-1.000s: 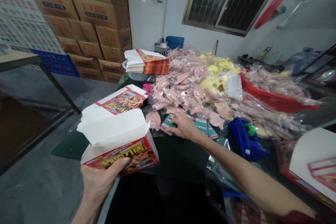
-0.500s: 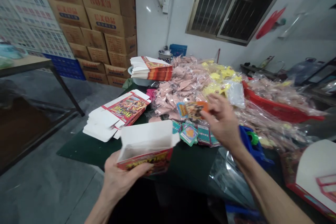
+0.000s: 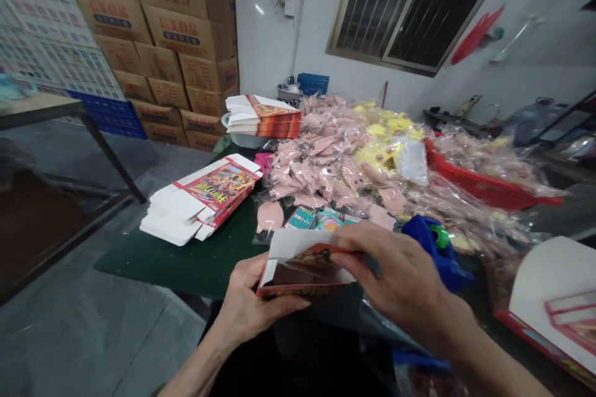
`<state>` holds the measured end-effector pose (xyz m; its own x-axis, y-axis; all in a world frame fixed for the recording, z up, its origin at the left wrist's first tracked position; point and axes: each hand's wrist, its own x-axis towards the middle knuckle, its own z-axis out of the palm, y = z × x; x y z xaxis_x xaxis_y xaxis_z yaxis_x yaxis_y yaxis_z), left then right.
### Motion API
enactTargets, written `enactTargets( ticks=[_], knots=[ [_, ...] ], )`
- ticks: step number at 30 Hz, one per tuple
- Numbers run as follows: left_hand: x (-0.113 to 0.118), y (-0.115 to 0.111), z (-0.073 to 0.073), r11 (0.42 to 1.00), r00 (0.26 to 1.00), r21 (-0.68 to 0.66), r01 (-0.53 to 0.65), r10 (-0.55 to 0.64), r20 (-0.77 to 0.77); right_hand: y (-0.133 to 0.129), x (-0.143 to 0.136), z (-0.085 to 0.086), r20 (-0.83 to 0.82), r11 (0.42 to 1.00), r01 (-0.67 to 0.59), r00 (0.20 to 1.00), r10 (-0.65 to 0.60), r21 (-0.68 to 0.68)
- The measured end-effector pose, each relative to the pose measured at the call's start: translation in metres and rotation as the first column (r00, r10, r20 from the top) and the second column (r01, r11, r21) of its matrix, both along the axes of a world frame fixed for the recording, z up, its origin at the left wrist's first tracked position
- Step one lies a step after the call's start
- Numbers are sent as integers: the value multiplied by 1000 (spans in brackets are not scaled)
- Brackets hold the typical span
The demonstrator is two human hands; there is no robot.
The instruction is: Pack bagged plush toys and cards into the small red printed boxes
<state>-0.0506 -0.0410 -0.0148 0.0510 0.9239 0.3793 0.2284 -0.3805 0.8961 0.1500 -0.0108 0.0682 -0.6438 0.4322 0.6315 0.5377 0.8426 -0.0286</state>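
Note:
My left hand (image 3: 261, 298) is wrapped round the lower left side of a small red printed carton (image 3: 302, 290), its open top tilted toward me with a white flap raised at the back. At the right end of that opening is my right hand (image 3: 386, 267), thumb and fingers pinched on an orange-brown picture card (image 3: 314, 258) that sits partly inside the carton; the fingertips hide some of it. Just behind the carton lie teal-backed cards (image 3: 300, 218) and a pink piggy-shaped piece in a clear bag (image 3: 270, 216).
Flat cartons (image 3: 200, 195) lie on the green table (image 3: 139, 263) at left, with another stack (image 3: 265, 118) in a basin behind. Bagged pink and yellow pieces (image 3: 335, 155) heap up at the back. A red basket (image 3: 488, 189) and blue tape dispenser (image 3: 435, 254) stand right.
My right hand has brought the card from above the table down and toward me into the carton's opening. My left hand has shifted the carton slightly right.

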Motion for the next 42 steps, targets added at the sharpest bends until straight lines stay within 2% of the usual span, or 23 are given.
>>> enactTargets(
  ticks=[3, 5, 7, 9, 11, 13, 15, 17, 19, 21, 24, 27, 30, 33, 36, 38, 40, 42],
  knots=[
    [2, 1, -1, 1000, 998, -18, 16, -14, 65, -6, -16, -7, 101, 996, -76, 991, 82, -56],
    [4, 3, -3, 1000, 997, 8, -9, 8, 74, -11, -22, -11, 90, 991, -72, 992, 83, -113],
    [7, 3, -8, 992, 991, 73, -103, 96, 98, -14, -22, -18, 10, 991, -32, 999, 34, -131],
    [11, 4, -15, 957, 962, 153, -245, 220, 163, -14, -16, -30, -170, 993, 64, 982, -80, -100],
    [14, 5, -21, 893, 918, 242, -379, 330, 221, -14, -10, -45, -435, 971, 172, 871, -229, -166],
    [17, 9, -25, 832, 899, 342, -436, 385, 210, -12, -8, -61, -602, 925, 150, 721, -344, -348],
    [17, 14, -25, 797, 913, 450, -402, 385, 134, -11, -13, -76, -651, 870, 26, 653, -387, -492],
    [15, 19, -22, 789, 934, 524, -321, 356, 35, -9, -21, -89, -679, 849, -48, 624, -386, -526],
    [11, 22, -18, 793, 948, 552, -258, 319, -16, -6, -27, -99, -714, 869, -40, 590, -377, -492],
    [6, 22, -13, 812, 964, 544, -213, 264, -17, -3, -28, -106, -717, 908, 17, 607, -342, -419],
    [2, 18, -4, 856, 973, 472, -211, 228, 22, 0, -20, -106, -641, 951, 72, 724, -256, -299],
    [5, 18, 5, 896, 974, 387, -217, 177, 138, 1, -12, -95, -595, 975, 33, 787, -161, -220],
    [12, 22, 6, 950, 932, 273, -154, 49, 358, 0, -9, -82, -623, 976, -21, 773, -122, -217],
    [17, 27, 7, 992, 813, 110, -61, -14, 582, -3, -11, -73, -708, 949, -82, 686, -168, -305],
    [17, 27, 12, 998, 752, 29, 60, -65, 656, -7, -11, -71, -776, 860, -253, 588, -228, -444],
    [14, 25, 17, 992, 758, 5, 129, -102, 644, -9, -8, -70, -757, 801, -330, 615, -220, -500],
    [11, 23, 20, 986, 767, -2, 164, -126, 630, -11, -6, -70, -737, 809, -326, 650, -185, -490],
    [9, 23, 20, 989, 773, 41, 141, -136, 620, -13, -6, -71, -731, 872, -256, 664, -155, -417]
  ],
)
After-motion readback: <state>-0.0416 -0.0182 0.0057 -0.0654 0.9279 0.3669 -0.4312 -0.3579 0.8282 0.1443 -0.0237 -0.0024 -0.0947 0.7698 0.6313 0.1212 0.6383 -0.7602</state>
